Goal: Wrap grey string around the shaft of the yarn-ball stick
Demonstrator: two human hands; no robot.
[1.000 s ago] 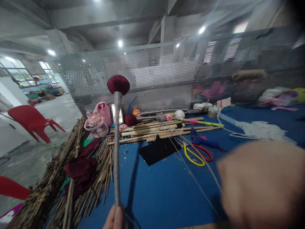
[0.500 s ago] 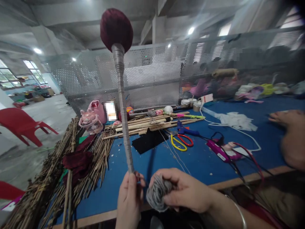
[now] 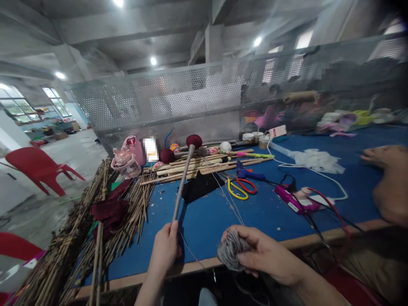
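In my left hand (image 3: 163, 248) is the lower end of a long stick wrapped in grey yarn (image 3: 183, 182). It slants away over the table, and its far end carries a round maroon cloth head (image 3: 195, 140). My right hand (image 3: 269, 255) grips a ball of grey yarn (image 3: 232, 250) above the front edge. A thin grey strand hangs between the stick and the ball. Beyond them lie a black cloth (image 3: 202, 187) and scissors with one yellow and one red handle (image 3: 237, 190).
Bundles of thin twigs (image 3: 68, 238) lie at left under a maroon cloth (image 3: 110, 214). Pale sticks (image 3: 174, 171) rest near a perforated metal screen (image 3: 153, 106). A blue glue gun (image 3: 250, 173) and a purple power strip (image 3: 295, 202) are at right, near another person's arm (image 3: 390, 182).
The wrapped stick has tipped from nearly upright to leaning away, its maroon head dropping toward the table. My right hand has moved right with the yarn ball, away from my left hand.
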